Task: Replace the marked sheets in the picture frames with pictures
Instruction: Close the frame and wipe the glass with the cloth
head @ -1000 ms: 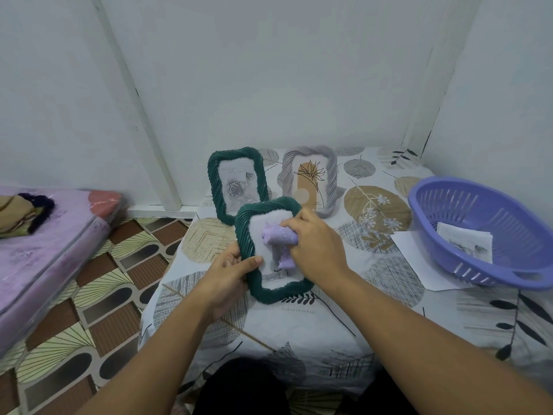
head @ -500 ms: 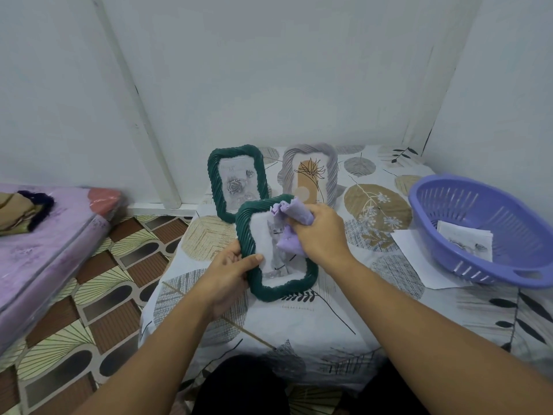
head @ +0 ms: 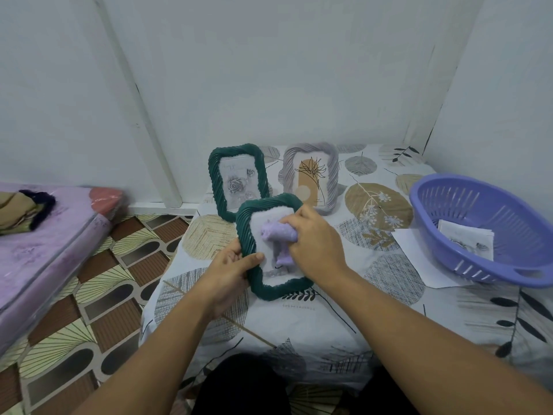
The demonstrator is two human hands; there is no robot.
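Left hand (head: 230, 271) is gripping the left edge of the green frame (head: 269, 289), thumb over the front rim, holding it tilted up off the tabletop (head: 329, 319). Right hand (head: 317, 241) is clutching a bunched purple cloth (head: 276, 233) and pressing it on the frame's front pane, apparently wiping it. The sheet behind the pane is mostly covered, so I can't tell whether it's the marked one or a picture.

Two more frames are standing behind it: a second green one (head: 238, 181) holding a rose print and a grey one (head: 311, 175) with a plant drawing. Loose sheets are lying in the purple basket (head: 484, 229) at right, and one white sheet (head: 419, 259) is tucked partly under it.

Risks, as I judge them:
- One-sided grip, so hard wiping could twist the frame out of the left hand.
- Frame swinging back could be knocking over the standing pair, just behind.
- Cloth snagging on the ribbed rim.
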